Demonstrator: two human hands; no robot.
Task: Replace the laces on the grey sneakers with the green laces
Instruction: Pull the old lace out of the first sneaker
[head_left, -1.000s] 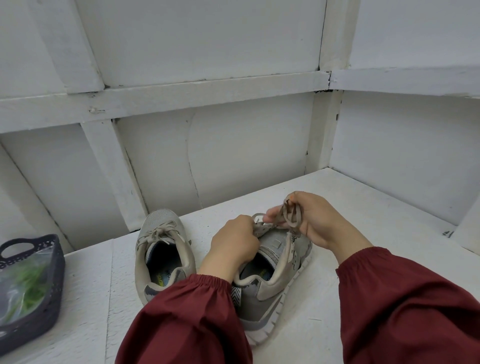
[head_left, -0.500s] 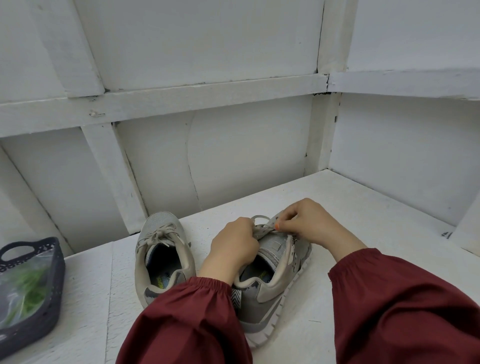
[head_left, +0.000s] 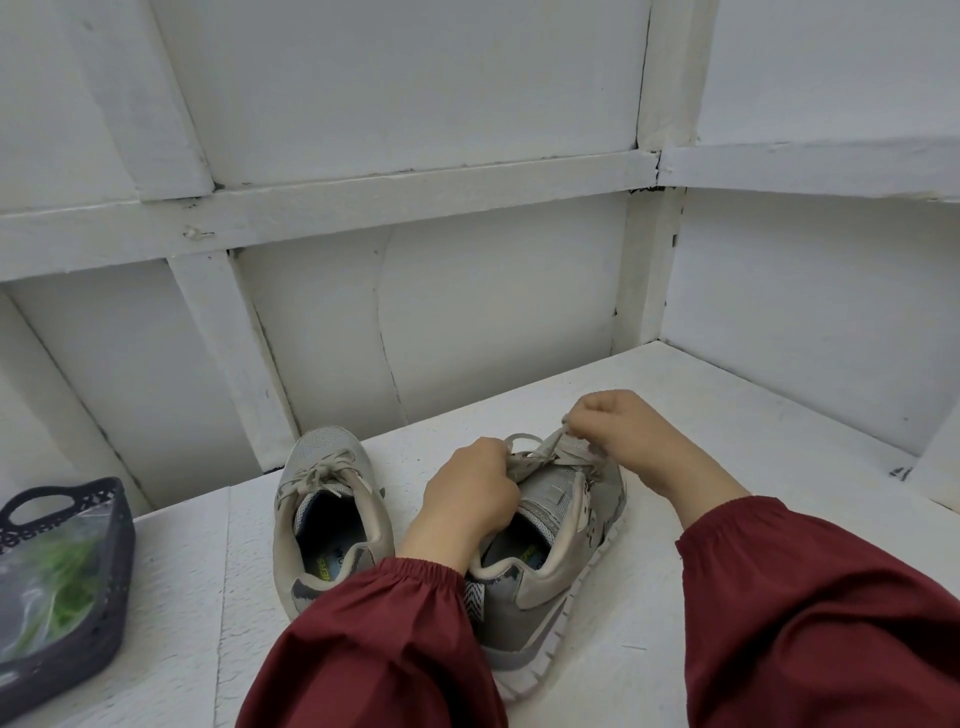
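On the insole (head_left: 325, 564) of the sneaker (head_left: 328, 448) left of the left hand (head_left: 467, 501), yellow-green letters seem to end in "HERS". The second sneaker (head_left: 553, 577), under that hand's wrist, shows similar lettering on its own insole (head_left: 525, 554), too blurred to read.

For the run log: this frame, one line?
step: unlacing nearer sneaker; left hand: grips beige lace; right hand: pinches it; other sneaker: laced; green laces: bagged in basket
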